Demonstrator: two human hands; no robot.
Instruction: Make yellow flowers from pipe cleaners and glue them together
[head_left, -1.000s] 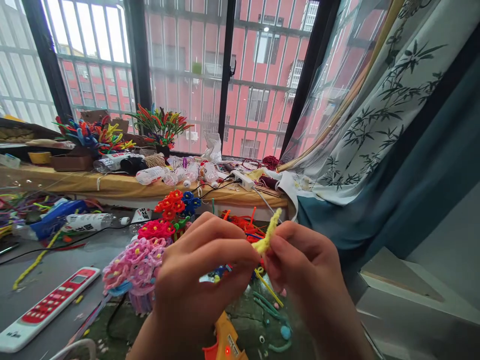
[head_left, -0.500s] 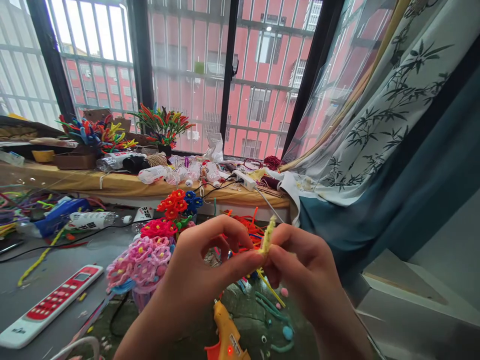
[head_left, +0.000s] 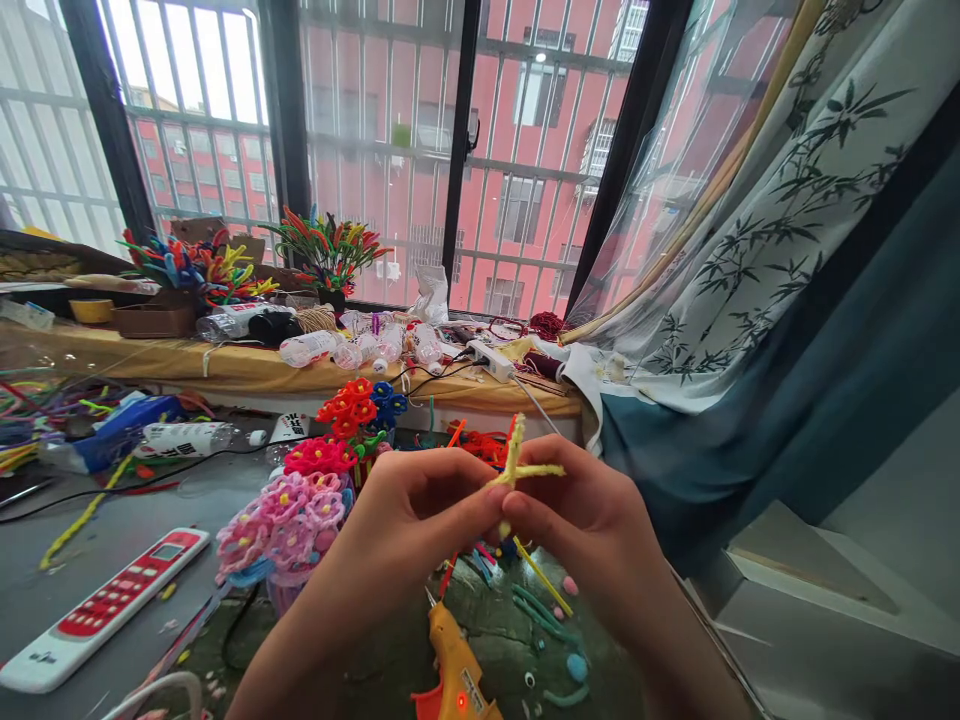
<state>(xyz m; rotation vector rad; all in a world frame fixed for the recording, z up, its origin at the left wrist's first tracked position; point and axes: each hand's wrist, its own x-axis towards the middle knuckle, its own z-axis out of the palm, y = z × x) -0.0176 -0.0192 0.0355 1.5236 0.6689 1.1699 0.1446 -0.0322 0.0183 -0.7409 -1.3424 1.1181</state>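
Observation:
Pale yellow pipe cleaner [head_left: 514, 462] pieces stand up between my fingertips, one upright and one pointing right, so they form a cross or bent shape. My left hand [head_left: 439, 515] pinches them from the left, thumb against finger. From the other side my right hand [head_left: 581, 515] pinches at the same spot, thumbs nearly touching. A short yellow end shows beneath the thumbs; the exact join is hidden. Below my hands lies a yellow hot glue gun [head_left: 456, 660] with a red light glowing. Teal pipe cleaner pieces [head_left: 544, 612] and a blue pompom [head_left: 577, 668] lie right of it.
Pink pipe-cleaner flowers [head_left: 304, 520] and red ones [head_left: 347, 405] stand left of my hands. A red-and-white remote control [head_left: 112, 610] lies on the grey table. Plastic bottles [head_left: 311, 347] and a power strip [head_left: 491, 362] line the window ledge. A curtain [head_left: 765, 290] hangs at the right.
The yellow pipe cleaner has turned in my fingers: one upright piece showed before, and now an arm also points right. Both hands have shifted slightly left and closer together.

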